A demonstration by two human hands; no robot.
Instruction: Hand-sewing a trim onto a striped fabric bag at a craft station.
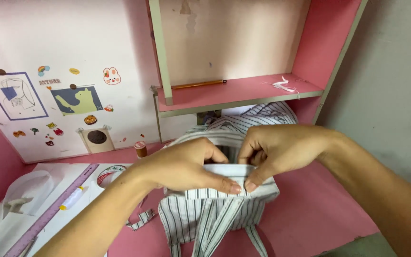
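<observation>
Currently both hands are on a striped fabric piece [215,209], white with dark stripes, lying on the pink desk [319,209] near its front edge, just below centre of view. Its folded top band runs left-right across the view; stripes on the lower part run mostly away from that band, toward the viewer, and two narrow strips trail off the bottom edge. More of the same striped cloth is bunched behind the hands, under the pink shelf [243,93].

Left hand [181,166]: comes in from lower left, forearm angled up and right, palm down, fingers curled over the band, thumb tip pressed flat on the fold. Right hand [281,150]: comes in from the right, forearm sloping down to the lower right corner, wrist bent, fingers curled, thumb and forefinger pinching the band edge. The two thumb tips nearly touch at the middle of the band.

Containers: none clearly in view. The shelf carries an orange pencil [199,84], long axis left-right, and a scrap of white ribbon [284,85] near its right end.

Around: small brown thread spool [141,149] upright on the desk just left of the left hand. Further left, a purple ruler [53,209] lies diagonally over white paper pieces [20,200], with a yellow-capped marker [71,199] beside it. Stickers and small drawings on the white wall panel [72,57].
</observation>
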